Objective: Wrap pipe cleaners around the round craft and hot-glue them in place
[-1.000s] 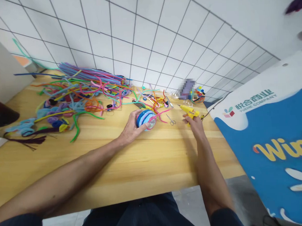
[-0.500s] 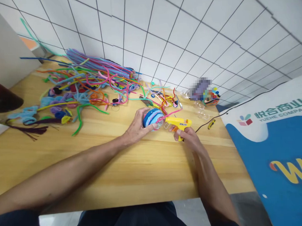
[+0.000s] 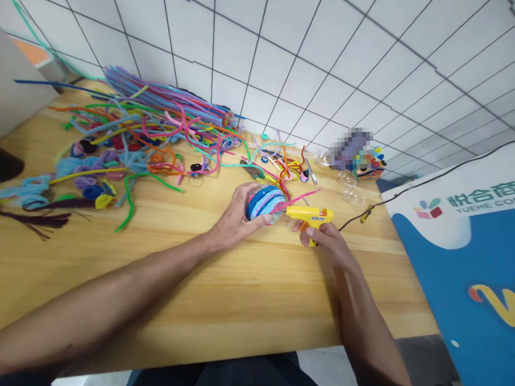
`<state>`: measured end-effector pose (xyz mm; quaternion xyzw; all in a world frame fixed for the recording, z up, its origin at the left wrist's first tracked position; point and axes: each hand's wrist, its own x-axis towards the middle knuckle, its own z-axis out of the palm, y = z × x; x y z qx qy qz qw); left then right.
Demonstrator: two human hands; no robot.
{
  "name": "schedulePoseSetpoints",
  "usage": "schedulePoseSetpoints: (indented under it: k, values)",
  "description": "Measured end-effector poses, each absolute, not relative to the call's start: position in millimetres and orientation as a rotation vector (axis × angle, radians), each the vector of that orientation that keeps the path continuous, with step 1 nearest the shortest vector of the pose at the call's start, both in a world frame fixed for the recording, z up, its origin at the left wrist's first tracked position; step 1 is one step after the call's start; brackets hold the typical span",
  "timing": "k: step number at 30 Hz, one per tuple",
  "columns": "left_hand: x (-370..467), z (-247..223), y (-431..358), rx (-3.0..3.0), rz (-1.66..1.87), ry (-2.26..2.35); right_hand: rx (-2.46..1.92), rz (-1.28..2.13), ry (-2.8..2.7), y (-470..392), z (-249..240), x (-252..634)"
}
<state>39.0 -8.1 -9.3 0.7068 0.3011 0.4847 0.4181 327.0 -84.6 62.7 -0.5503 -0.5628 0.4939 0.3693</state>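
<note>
My left hand (image 3: 238, 216) is wrapped round the left side of a ball (image 3: 264, 204) banded in blue, light blue and purple pipe cleaners. A loose pink pipe cleaner (image 3: 304, 196) sticks out from the ball to the right. In my right hand (image 3: 328, 238) is a yellow hot glue gun (image 3: 312, 214), my fingers closed on its handle and near the orange trigger. The gun's nozzle points left and meets the ball's right side; whether it touches the surface I cannot tell.
Tangled pipe cleaners (image 3: 127, 147) cover the table's back left, with a long bundle (image 3: 163, 97) along the tiled wall. Clear plastic pieces (image 3: 351, 192), a decorated ball (image 3: 369, 164) and a yellow cutter (image 3: 365, 215) lie at right. A black cord (image 3: 394, 197) runs rightward from the glue gun.
The view has shifted slightly. Both hands stay on the ball and glue gun, and the ball looks slightly turned, with the pink pipe cleaner's end reaching farther right.
</note>
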Motion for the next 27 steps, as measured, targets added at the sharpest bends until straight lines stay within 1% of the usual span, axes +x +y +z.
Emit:
schedulePoseSetpoints:
  k: [4,13,27]
  values:
    - [37.6,-7.3,-8.2,1.821,1.207,0.718,-1.392,1.259,-1.422,-83.5,61.8,326.3]
    - [37.2,-1.2,-11.1,1.83,1.203,0.711,-1.402,1.359,-1.369,-85.0,61.3,325.6]
    - [37.1,-1.7,-13.3,1.796,1.208,0.707,-1.428,1.341,-1.392,-86.8,56.6,328.1]
